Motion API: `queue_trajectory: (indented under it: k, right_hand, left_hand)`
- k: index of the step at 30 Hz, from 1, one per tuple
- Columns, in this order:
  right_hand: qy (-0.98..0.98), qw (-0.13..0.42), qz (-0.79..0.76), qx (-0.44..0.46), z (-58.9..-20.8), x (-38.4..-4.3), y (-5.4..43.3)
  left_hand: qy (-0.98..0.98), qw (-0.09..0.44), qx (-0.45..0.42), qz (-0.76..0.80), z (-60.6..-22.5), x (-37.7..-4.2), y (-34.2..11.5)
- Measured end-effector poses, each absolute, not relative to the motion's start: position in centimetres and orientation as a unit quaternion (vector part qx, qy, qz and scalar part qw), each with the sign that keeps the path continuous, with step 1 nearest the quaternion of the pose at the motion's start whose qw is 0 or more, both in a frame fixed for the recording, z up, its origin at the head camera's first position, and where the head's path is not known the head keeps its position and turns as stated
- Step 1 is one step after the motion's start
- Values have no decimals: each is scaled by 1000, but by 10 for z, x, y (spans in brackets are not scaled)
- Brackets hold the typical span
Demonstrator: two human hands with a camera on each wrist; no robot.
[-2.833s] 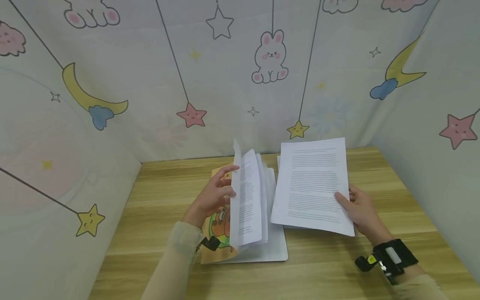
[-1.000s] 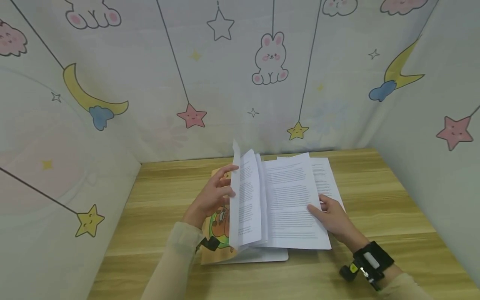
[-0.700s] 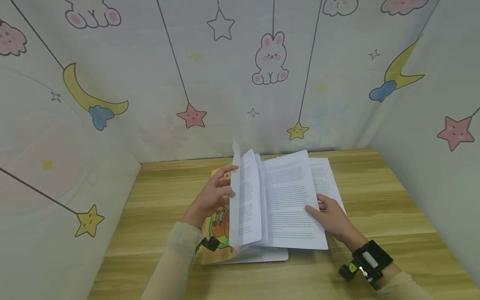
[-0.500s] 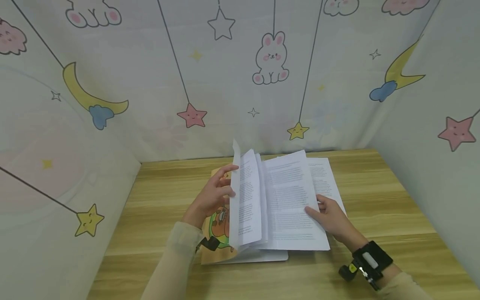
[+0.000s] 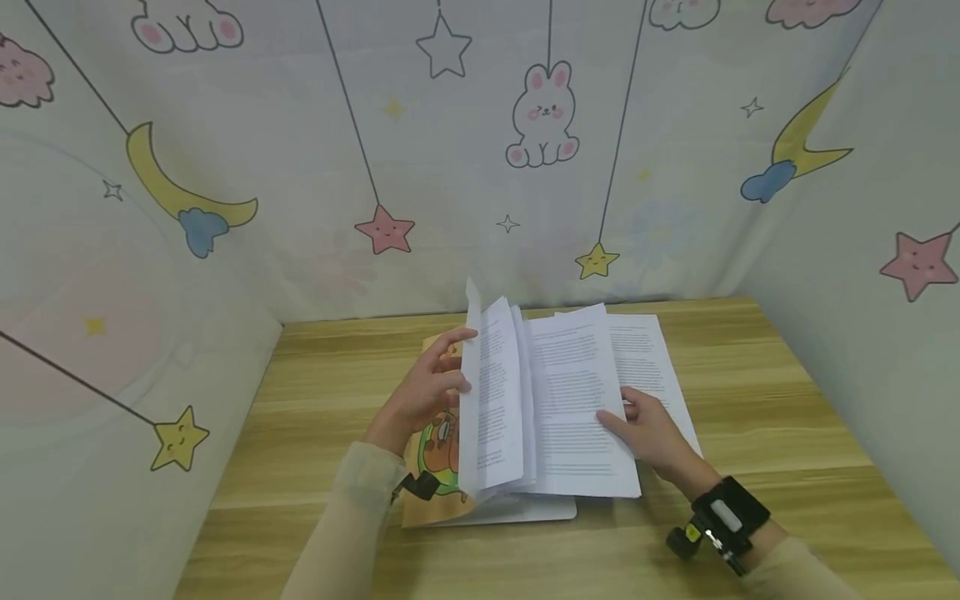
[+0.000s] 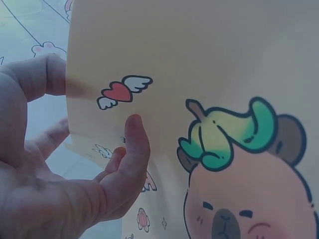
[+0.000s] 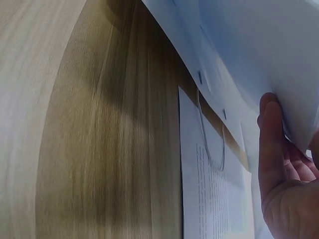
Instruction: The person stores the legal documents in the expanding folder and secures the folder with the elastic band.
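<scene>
A folder with an orange cartoon cover (image 5: 438,462) stands partly opened on the table, with several printed pages (image 5: 500,392) fanned inside. My left hand (image 5: 423,392) holds the raised cover by its free edge; the left wrist view shows the thumb on the cartoon side. Between thumb and fingers, my right hand (image 5: 648,429) pinches the right edge of a printed sheet (image 5: 573,408). This sheet's left edge meets the folder's pages. In the right wrist view, a thin pale U-shaped strip (image 7: 219,162) shows beneath the held paper, above another printed sheet (image 7: 204,199).
More printed paper (image 5: 645,354) lies on the wooden table (image 5: 780,417) behind and right of the held sheet. The folder's white back cover (image 5: 551,508) lies flat under the pages. A cartoon-printed curtain (image 5: 300,150) stands behind the table and along both sides.
My right hand has brought the printed sheet left and down, from over the paper on the right to against the folder's pages. Lately it shifts slightly left. My left hand stays put.
</scene>
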State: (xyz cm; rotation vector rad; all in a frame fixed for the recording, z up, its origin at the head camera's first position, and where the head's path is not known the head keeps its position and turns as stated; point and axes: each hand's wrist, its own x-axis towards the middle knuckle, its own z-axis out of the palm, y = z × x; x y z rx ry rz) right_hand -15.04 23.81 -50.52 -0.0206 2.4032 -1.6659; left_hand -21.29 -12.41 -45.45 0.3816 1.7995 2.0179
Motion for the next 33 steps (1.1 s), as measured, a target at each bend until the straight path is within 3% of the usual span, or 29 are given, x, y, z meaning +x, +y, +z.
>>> queue_trajectory:
  k: [33]
  right_hand:
    - [816, 83, -572, 15, -502, -157, 212]
  left_hand:
    - [648, 209, 125, 721, -451, -211, -123]
